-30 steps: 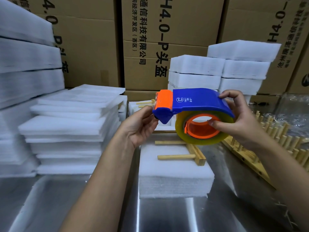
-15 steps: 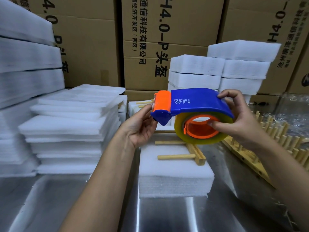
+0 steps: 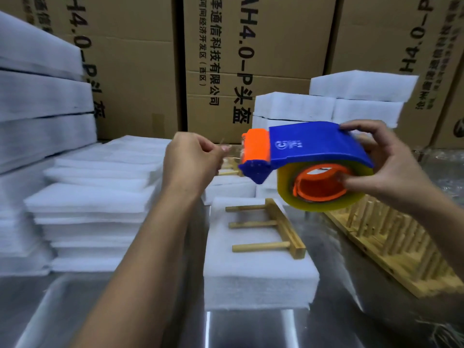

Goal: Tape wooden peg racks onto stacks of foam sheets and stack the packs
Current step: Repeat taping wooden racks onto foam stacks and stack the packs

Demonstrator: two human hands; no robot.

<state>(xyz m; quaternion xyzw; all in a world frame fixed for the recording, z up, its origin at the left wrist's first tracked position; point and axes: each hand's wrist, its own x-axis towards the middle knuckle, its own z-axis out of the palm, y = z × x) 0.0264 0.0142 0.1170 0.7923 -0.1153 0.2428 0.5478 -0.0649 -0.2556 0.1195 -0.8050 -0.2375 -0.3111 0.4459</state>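
Observation:
My right hand (image 3: 394, 163) grips a blue and orange tape dispenser (image 3: 306, 156) with a yellowish tape roll, held in the air above the table. To its left, my left hand (image 3: 192, 159) pinches the clear tape end (image 3: 229, 150) drawn out from the orange cutter head. Below lies a wooden peg rack (image 3: 273, 228) with three pegs, flat on top of a stack of white foam sheets (image 3: 253, 277) on the steel table.
Loose foam sheets (image 3: 93, 202) pile up at the left, with taller foam stacks (image 3: 37, 101) behind them. Finished foam packs (image 3: 351, 96) stand at the back right before cardboard boxes (image 3: 226, 59). More wooden peg racks (image 3: 391, 244) lie at the right on the steel table (image 3: 351, 327).
My left hand has left the dispenser's cutter head and moved left, drawing a short length of tape out. The dispenser has risen slightly in my right hand.

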